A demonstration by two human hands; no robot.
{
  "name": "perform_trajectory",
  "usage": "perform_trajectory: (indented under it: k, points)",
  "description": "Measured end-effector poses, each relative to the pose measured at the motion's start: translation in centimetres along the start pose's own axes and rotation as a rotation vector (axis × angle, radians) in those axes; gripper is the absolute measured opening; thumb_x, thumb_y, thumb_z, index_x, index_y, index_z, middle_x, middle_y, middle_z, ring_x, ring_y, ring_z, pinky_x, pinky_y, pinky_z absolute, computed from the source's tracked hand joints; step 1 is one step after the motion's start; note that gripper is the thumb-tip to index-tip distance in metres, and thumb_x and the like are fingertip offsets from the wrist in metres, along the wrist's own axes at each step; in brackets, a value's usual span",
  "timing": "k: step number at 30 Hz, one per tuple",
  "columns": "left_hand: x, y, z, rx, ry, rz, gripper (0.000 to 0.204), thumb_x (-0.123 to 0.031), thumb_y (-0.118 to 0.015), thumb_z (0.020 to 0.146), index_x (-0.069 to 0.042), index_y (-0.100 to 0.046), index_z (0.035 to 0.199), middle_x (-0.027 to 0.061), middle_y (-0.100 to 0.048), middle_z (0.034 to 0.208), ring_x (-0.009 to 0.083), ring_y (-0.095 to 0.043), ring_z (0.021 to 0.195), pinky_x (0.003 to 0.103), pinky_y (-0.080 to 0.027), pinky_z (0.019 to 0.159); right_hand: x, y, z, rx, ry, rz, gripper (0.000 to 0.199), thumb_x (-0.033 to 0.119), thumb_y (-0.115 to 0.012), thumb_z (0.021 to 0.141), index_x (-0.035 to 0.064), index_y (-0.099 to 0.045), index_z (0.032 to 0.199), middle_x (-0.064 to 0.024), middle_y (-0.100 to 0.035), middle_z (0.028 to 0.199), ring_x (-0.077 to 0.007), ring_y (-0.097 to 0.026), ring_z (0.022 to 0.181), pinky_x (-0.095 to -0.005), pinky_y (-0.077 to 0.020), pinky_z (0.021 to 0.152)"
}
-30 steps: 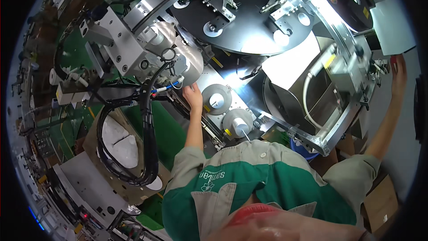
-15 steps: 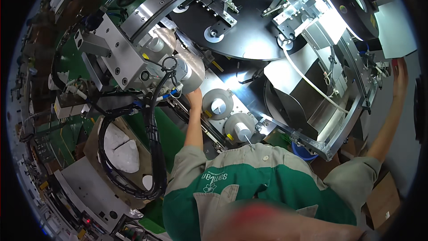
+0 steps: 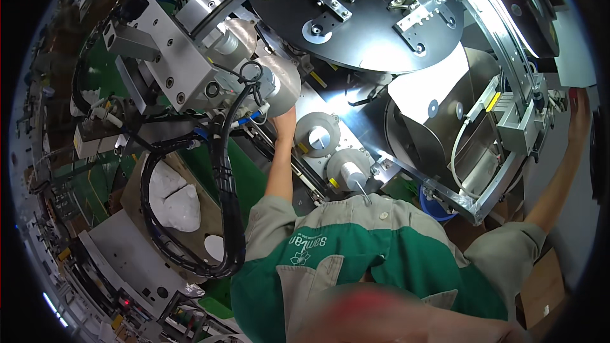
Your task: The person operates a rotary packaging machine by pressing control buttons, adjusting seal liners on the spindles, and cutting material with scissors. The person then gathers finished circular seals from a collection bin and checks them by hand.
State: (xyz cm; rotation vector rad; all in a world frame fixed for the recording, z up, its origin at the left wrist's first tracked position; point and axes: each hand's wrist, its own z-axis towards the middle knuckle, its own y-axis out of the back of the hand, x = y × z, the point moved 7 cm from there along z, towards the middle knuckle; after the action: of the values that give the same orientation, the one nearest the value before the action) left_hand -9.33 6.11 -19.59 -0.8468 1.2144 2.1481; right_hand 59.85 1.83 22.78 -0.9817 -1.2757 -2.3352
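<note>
Two bare arms reach up from a green and grey work jacket [image 3: 381,260] into a large metal machine. One, the left hand [image 3: 284,121], stretches straight ahead and presses against the underside of a rounded, brushed-steel cylindrical housing [image 3: 279,82]; only the back of the hand and wrist show, so whether its fingers are curled around anything or spread flat cannot be told. Just to the right of that hand sit two round silver knobbed rollers [image 3: 318,136] on a steel plate, the nearer one [image 3: 349,171] carrying a thin pin that points toward the jacket collar. Beside the left forearm a thick bundle of black ribbed cables [image 3: 222,171] loops down and round over a white crumpled cloth [image 3: 168,194] lying on brown card. The right hand [image 3: 577,114] is far out at the right rim of the view, well apart from the left, raised against a pale grey wall panel [image 3: 572,44] beside the machine's angled aluminium frame [image 3: 508,121]; its fingers seem extended upward and flat, gripping nothing that can be seen, though the fisheye edge blurs them. Above both hands a big black circular turntable plate [image 3: 368,38] with small clamps and silver discs fills the top of the view, and a curved shiny steel chute [image 3: 438,127] lies below it.
</note>
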Motion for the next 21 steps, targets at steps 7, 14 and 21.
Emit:
perform_trajectory:
  k: [7,14,21]
  points:
    - [0.9,-0.2,-0.3,-0.025,0.043,0.062,0.015,-0.005,-0.056,0.078,0.004,-0.059,0.089,0.0206,-0.062,0.085,0.038,-0.057,0.08,0.042,-0.043,0.068,-0.2,0.1,-0.2,0.049,0.064,-0.106,0.042,0.025,-0.046,0.093,0.0005,-0.044,0.127,-0.0129,-0.039,0.133,-0.0225,-0.041,0.122,-0.0352,-0.0352,0.103]
    - [0.8,0.6,-0.6,-0.033,0.179,-0.157,0.022,-0.005,-0.059,0.08,0.006,-0.058,0.098,0.0221,-0.06,0.099,0.0376,-0.055,0.094,0.044,-0.04,0.083,-1.2,0.6,0.1,-0.049,-0.063,0.062,0.044,0.028,-0.048,0.092,0.0014,-0.045,0.127,-0.0114,-0.039,0.132,-0.0214,-0.041,0.121,-0.0355,-0.0337,0.104]
    - [1.2,0.5,-0.7,-0.091,0.171,-0.135,0.022,-0.006,-0.059,0.079,0.007,-0.058,0.097,0.0218,-0.061,0.099,0.0378,-0.055,0.093,0.045,-0.04,0.084,-1.0,0.1,0.0,-0.054,-0.08,0.134,0.046,0.028,-0.05,0.091,0.0012,-0.044,0.128,-0.0108,-0.039,0.132,-0.0214,-0.042,0.121,-0.0352,-0.0333,0.104]
